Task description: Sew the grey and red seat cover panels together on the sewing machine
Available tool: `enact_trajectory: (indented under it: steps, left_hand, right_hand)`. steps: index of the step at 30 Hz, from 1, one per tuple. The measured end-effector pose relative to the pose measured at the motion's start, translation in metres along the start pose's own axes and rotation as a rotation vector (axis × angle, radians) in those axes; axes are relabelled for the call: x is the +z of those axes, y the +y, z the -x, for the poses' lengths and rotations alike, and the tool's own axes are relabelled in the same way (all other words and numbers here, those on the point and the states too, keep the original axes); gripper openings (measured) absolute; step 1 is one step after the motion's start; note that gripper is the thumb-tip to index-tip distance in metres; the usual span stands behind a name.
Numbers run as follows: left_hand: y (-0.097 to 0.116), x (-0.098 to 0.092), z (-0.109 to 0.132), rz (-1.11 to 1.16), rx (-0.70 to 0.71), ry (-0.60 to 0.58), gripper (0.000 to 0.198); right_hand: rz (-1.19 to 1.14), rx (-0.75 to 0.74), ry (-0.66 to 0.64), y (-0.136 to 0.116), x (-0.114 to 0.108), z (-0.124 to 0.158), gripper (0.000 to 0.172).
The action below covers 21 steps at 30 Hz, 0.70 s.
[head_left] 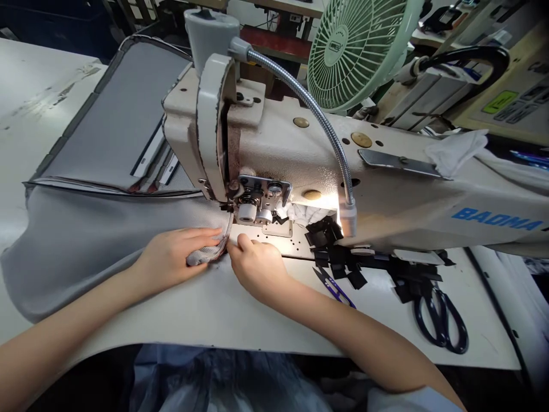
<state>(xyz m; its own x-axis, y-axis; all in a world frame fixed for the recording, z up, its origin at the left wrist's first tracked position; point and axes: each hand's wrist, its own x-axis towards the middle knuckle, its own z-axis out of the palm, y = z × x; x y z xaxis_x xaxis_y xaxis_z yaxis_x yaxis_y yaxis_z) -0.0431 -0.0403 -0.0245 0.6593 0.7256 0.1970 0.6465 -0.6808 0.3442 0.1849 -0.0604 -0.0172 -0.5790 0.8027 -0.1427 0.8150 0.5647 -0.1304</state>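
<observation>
A large grey fabric piece (86, 240) with dark piping lies across the white table, its corner folded under the head of a cream sewing machine (300, 160). My left hand (175, 254) lies on that folded corner, fingers stretched over it and pressing it down. My right hand (257, 266) is just to the right, fingers curled, pinching the fabric's piped edge near the needle area. A lamp on a flexible neck (348, 220) lights the needle plate.
Small purple thread snips (334, 286) and black scissors (441, 317) lie on the table to the right, next to several black strap pieces (338, 252). A green fan (355, 51) stands behind the machine. A white rag (454, 151) rests on the machine arm.
</observation>
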Motion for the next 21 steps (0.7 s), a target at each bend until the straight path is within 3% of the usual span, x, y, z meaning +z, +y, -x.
enact_trajectory:
  steps: [6, 10, 16, 21]
  left_hand:
    - [-0.014, -0.003, -0.020, -0.116, 0.039, 0.066, 0.027]
    - [-0.011, -0.003, -0.023, -0.180, 0.070, 0.062, 0.028]
    - [0.005, 0.001, -0.021, -0.361, 0.118, 0.075, 0.030]
    - [0.002, -0.002, -0.030, -0.414, 0.153, 0.043, 0.027]
  right_hand:
    - [0.006, 0.070, 0.078, 0.012, 0.004, -0.018, 0.032]
    - [-0.009, 0.076, 0.133, 0.015, 0.002, -0.016, 0.032]
    - [-0.081, -0.121, 0.258, 0.007, 0.002, -0.002, 0.024]
    - [-0.075, -0.097, 0.263, 0.007, 0.002, -0.010, 0.024]
